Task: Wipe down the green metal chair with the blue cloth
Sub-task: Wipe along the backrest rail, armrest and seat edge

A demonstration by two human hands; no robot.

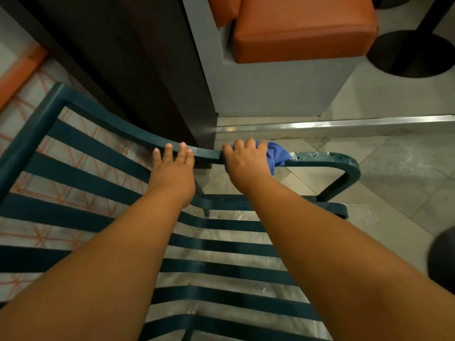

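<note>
Right hand [246, 160] curled around blue cloth [277, 155] on chair [81, 146] armrest, left hand [173, 166] seemingly flat, fingers straight, on the rail.

place: eating spot, like a café | signs: padded orange bench seat [302, 28] on grey base; round black table foot [411, 54] right of it

- Open gaps between chair slats [221, 244], floor visible through.
- Dark panel [138, 70] close behind armrest [320, 158], beside grey bench base [270, 89].
- Open tiled floor [406, 173] right of armrest.
</note>
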